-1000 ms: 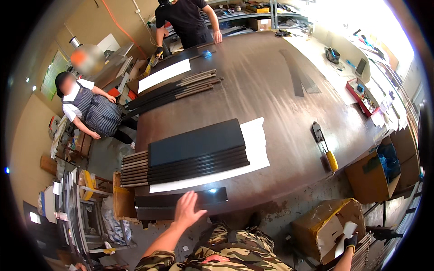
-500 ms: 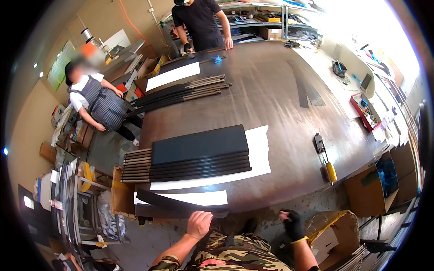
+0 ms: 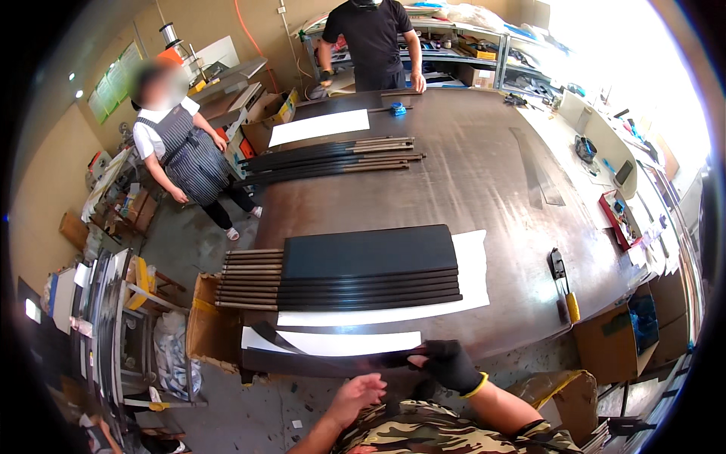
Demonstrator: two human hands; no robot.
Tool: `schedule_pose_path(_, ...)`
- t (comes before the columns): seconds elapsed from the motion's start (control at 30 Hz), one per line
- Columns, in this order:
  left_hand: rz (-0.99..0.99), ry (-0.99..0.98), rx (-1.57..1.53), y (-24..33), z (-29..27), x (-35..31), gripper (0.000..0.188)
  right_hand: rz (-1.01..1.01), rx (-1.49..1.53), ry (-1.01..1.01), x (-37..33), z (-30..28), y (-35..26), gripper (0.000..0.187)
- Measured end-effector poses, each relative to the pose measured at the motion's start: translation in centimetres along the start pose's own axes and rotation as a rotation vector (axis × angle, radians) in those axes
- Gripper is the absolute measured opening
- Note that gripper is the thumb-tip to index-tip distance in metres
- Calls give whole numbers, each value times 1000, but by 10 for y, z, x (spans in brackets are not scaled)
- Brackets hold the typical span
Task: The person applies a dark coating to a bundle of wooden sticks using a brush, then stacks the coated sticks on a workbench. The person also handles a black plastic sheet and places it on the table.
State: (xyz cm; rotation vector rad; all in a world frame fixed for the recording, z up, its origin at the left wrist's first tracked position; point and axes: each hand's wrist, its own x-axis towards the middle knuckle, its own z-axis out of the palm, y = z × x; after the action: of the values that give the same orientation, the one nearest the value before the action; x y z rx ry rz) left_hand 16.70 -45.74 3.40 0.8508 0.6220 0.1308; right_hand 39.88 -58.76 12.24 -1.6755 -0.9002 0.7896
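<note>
A long black strip (image 3: pixel 325 365) lies along the table's near edge, its left end curling up over a narrow white sheet (image 3: pixel 382 342). My right hand (image 3: pixel 454 369), in a black fingerless glove with a yellow cuff, pinches the strip's right end. Just below the strip is my bare left hand (image 3: pixel 358 396), fingers loosely apart and holding nothing. Beyond them rests a stack of rods wrapped in black sheet (image 3: pixel 367 253), the bare rod ends pointing left. Under that stack lies a larger white sheet (image 3: pixel 473 265).
A yellow-handled roller (image 3: pixel 572 306) lies on the table's right side. More half-black rods (image 3: pixel 333 157) and a blue tape roll (image 3: pixel 398 110) are farther off. One co-worker (image 3: pixel 370 45) stands at the far edge, another (image 3: pixel 189 144) at the left. Cardboard boxes (image 3: pixel 212 321) flank the table.
My right hand has come in from the right and taken the strip's right end. My left hand has let go of the strip and drawn back. The whole view has shifted slightly.
</note>
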Motion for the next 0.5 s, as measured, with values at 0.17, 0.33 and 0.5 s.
schedule_pose_path(0.17,316,-57,-737,19,-82,39,42,247,328,207,6,1,-15,14)
schedule_pose_path(0.33,293,421,-723,72,-201,22,9,500,392,573,2,-4,57,15)
schedule_pose_path(0.5,67,720,-208,95,-255,2,8,638,367,689,-6,19,175,22)
